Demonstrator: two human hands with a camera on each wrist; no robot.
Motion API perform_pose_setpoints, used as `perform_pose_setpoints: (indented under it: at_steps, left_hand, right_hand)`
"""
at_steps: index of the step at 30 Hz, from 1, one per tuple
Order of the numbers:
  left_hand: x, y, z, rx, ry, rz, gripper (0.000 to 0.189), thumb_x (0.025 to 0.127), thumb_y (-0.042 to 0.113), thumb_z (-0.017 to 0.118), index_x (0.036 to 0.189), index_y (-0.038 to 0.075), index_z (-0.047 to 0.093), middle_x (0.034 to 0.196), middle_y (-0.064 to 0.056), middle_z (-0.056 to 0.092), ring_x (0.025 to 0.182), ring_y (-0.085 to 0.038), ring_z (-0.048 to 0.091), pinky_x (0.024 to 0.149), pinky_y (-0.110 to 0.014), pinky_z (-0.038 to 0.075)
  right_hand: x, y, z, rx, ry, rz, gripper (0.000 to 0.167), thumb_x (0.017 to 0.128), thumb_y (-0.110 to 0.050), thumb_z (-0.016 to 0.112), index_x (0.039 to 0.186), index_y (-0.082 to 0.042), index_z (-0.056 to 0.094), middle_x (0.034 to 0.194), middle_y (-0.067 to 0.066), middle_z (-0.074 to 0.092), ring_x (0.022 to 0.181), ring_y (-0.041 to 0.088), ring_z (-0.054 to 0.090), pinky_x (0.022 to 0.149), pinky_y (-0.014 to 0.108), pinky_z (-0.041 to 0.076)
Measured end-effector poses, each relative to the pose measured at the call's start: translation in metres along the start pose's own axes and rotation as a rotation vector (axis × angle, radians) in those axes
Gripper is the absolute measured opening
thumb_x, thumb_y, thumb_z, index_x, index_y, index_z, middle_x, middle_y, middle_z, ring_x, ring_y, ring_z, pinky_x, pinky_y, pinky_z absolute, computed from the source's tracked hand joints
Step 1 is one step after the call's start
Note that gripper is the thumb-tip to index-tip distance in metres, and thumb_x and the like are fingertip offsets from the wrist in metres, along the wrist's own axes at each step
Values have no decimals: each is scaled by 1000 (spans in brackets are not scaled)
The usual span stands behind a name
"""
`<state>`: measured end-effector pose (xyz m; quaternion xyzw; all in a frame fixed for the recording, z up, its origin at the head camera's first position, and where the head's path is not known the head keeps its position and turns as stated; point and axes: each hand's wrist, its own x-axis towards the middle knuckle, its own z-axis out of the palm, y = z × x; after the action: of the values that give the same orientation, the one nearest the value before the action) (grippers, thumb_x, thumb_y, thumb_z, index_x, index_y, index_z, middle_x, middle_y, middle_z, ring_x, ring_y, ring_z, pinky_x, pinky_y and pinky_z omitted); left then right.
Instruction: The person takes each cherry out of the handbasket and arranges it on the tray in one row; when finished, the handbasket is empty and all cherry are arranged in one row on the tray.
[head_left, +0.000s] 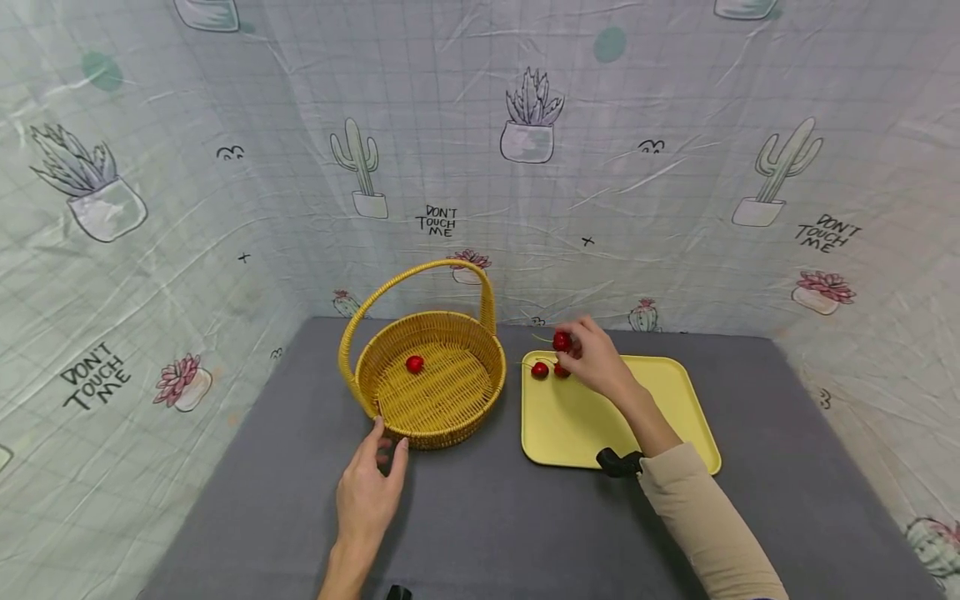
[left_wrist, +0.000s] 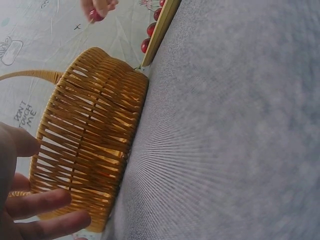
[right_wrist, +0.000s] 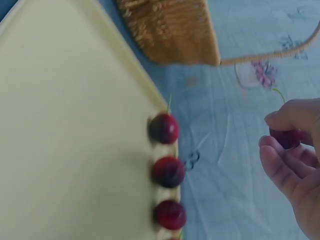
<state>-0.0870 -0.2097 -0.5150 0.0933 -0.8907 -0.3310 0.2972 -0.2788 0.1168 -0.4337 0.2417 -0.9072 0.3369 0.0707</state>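
My right hand (head_left: 596, 358) pinches a dark red cherry (right_wrist: 286, 137) between thumb and fingers, its green stem sticking up. It holds this cherry above the far left part of a yellow tray (head_left: 577, 433). Several more cherries (right_wrist: 168, 171) sit in a row along the tray's far edge. A yellow woven basket (head_left: 442, 437) with a tall arched handle stands left of the tray, and one cherry (head_left: 415, 364) lies inside it. My left hand (head_left: 367, 492) is at the basket's near left side, fingertips right at the rim, fingers spread and fairly straight.
A grey cloth (head_left: 465, 525) covers the table. Behind it and at both sides hangs a pale curtain (head_left: 420, 100) printed with potted cacti. The basket's handle (head_left: 405, 275) arches high above its rim. A narrow strip of table separates basket and tray.
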Motion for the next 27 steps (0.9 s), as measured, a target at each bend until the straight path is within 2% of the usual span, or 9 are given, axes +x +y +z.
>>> perform_pose_setpoints:
  at_steps: [3,10,18,27]
  left_hand:
    - [0,-1,1,2,6,2,55,96,31,69,142,3,56,103,-13,75,76,-26,72,63,-45,58]
    - [0,0,1,4,5,-4,56,96,32,69,142,4,56,104,-12,75,77,-26,72,63,-44,58]
    - [1,1,1,3,6,-2,56,96,31,69,143,4,55,102,-12,75,77,-26,72,63,-46,58]
    - [0,0,1,4,-2,-8,57,96,32,68,144,5,54,102,-12,75,78,-26,72,64,-45,58]
  right_hand:
    - [-6,12,-5,-3,25,8,42,90,-7,69,131,0,61,116,16,56,85,23,61,72,34,53]
    - [-22,47,-12,19,59,89,38,91,-10,70,126,0,57,114,18,56,86,25,60,71,32,52]
    - [-39,82,-18,23,76,186,40,92,-11,68,129,2,58,123,21,56,90,28,62,73,34,51]
    - [-47,114,-18,-9,74,276,42,93,-11,67,130,7,57,124,28,54,92,35,65,69,32,53]
